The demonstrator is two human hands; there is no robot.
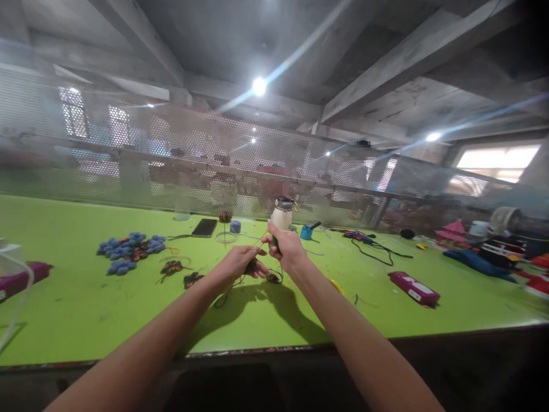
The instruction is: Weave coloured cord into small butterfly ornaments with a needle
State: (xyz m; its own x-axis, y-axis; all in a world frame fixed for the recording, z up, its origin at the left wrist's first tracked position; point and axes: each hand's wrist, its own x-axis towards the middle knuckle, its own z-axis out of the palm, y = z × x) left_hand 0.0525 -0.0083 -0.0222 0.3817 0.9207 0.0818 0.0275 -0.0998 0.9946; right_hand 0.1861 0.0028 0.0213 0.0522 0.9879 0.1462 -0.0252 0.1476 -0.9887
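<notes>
My left hand [242,260] is closed in a pinch above the table, with yarn at its fingertips and a dark strand looping down below it. My right hand [288,247] is wrapped round a tool with a dark green handle [275,244]; what kind it is stays hidden in the fist. A thin yellow strand [265,233] shows between the two hands. Just beneath them a small dark crocheted piece [273,278] with orange bits sits near a loop of yarn. Two similar dark-and-orange pieces, one nearer [193,279] and one farther [172,267], lie left of my hands.
Blue knitted pieces [121,252] are heaped at left, near a phone [205,228]. A whitish jar [282,214] stands behind my hands. To the right are a blue container [306,232], dark cords [373,250] and a purple box [414,288]. A perforated screen [257,177] borders the green table [128,320].
</notes>
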